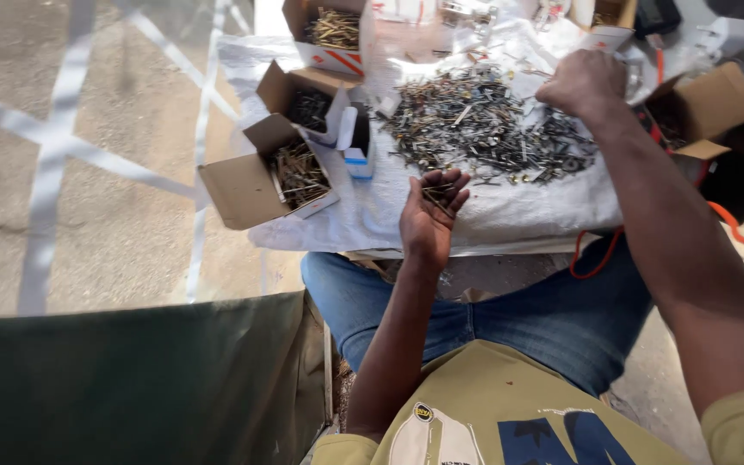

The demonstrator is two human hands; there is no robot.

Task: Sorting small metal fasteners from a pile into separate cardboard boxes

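A big heap of mixed screws and nails (484, 129) lies on a white woven sheet (510, 207) in front of my knees. My left hand (430, 215) is held palm up over the sheet's near edge, cupping a small bunch of screws. My right hand (585, 82) rests with fingers curled at the far right edge of the heap; what it grips is hidden.
Open cardboard boxes of sorted screws stand to the left: a near one (290, 172), a middle one (307, 103) and a far one (333, 30). Another box (708, 108) sits at the right, with an orange cable (734, 228) beside it. A dark green panel (131, 379) lies at lower left.
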